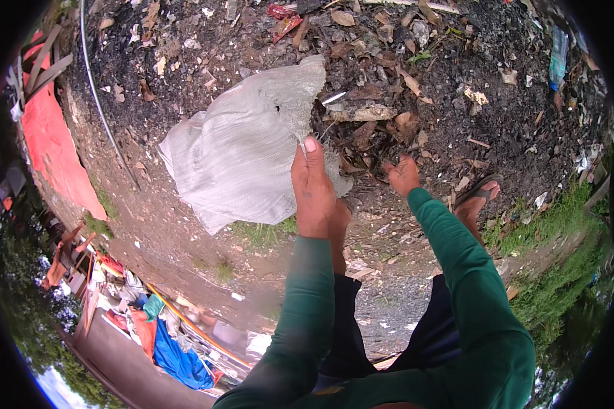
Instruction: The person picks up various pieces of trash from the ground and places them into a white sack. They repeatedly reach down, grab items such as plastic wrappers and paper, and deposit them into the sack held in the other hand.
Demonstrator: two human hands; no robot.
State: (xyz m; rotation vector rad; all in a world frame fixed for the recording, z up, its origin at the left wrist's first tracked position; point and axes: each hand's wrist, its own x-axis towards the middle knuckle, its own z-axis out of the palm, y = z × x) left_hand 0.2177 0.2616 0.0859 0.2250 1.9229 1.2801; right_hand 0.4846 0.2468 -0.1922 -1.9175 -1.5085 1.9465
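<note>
A white woven plastic sack (240,148) lies on its side on the ground, its mouth facing right. My left hand (314,191) grips the rim of the sack's mouth, thumb on top. Dry leaves and dark debris (358,148) lie at the mouth, along with a short piece of wood (363,112). My right hand (403,176) is low over this debris, fingers bent towards it. Its fingertips are partly hidden, so whether they hold anything is unclear.
A thin bent rod (100,102) lies left of the sack, and a red sheet (61,143) beyond it. At upper right is a plastic bottle (558,59). My sandalled foot (478,194) stands right of my hand. Another person (64,258) is at far left. A blue tarp (176,358) lies lower left.
</note>
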